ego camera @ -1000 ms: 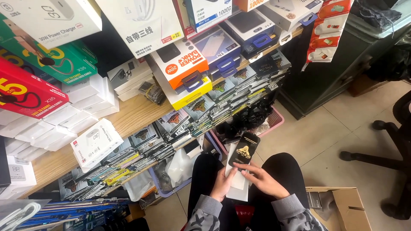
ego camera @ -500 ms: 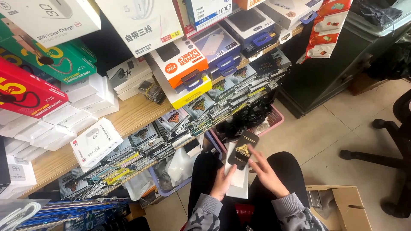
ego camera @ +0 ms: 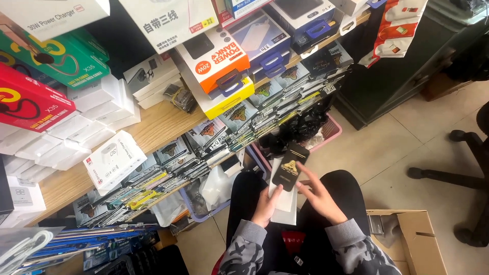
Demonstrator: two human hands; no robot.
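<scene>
Seen from above, over a lap in black trousers. Left hand (ego camera: 266,206) closed in a grip on the lower edge of a flat white paper sleeve (ego camera: 285,203), thumb on top. Right hand (ego camera: 321,196) open, fingers spread, fingertips (ego camera: 301,170) touching the right edge of a flat black glossy card with a gold picture (ego camera: 290,167). Black card lying tilted on the top part of the white sleeve, its upper end pointing away from the lap. Cannot tell if the black card is pinched or only steadied by the right hand. Both wrists in grey camouflage sleeves.

Just beyond the black card, a pink plastic basket (ego camera: 333,130) on the floor, full of dark things too small to tell. Above the black card, a long wooden shelf (ego camera: 158,122) with rows of flat printed packets (ego camera: 244,114) standing along its front edge. Farther up from the black card, an orange and white box (ego camera: 214,56) on a yellow one. Far to the left of the black card, a small white box (ego camera: 113,160), a red box (ego camera: 30,104) and a green box (ego camera: 56,51). To the lower right of the black card, an open brown cardboard box (ego camera: 412,239) on the tiled floor. Well to the right, the black foot of a chair (ego camera: 448,173).
</scene>
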